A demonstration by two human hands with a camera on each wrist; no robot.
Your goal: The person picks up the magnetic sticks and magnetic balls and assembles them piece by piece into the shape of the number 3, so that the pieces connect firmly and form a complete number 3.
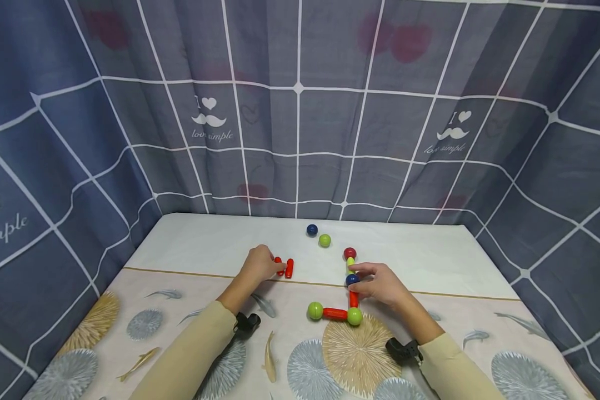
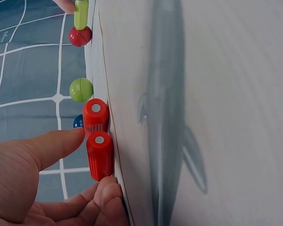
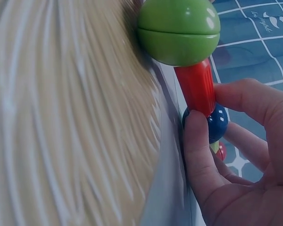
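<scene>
Two short red magnetic rods (image 1: 289, 268) lie side by side left of centre. My left hand (image 1: 261, 263) pinches the left rod (image 2: 100, 157), thumb on its upper side and curled fingertips at its other side; the second rod (image 2: 95, 113) is beside it. On the right, my right hand (image 1: 378, 284) holds a dark blue ball (image 1: 352, 279) where it meets a red rod (image 3: 198, 87). That ball joins a yellow-green rod (image 1: 350, 263), which ends in a red ball (image 1: 350, 253). Nearer, a green ball (image 1: 354, 316) corners onto another red rod (image 1: 335, 314) and green ball (image 1: 315, 310).
A loose blue ball (image 1: 312, 230) and a loose green ball (image 1: 325, 240) lie further back. The table (image 1: 205, 239) has a white back strip and a patterned front. A grey checked curtain (image 1: 300, 122) stands behind and on both sides.
</scene>
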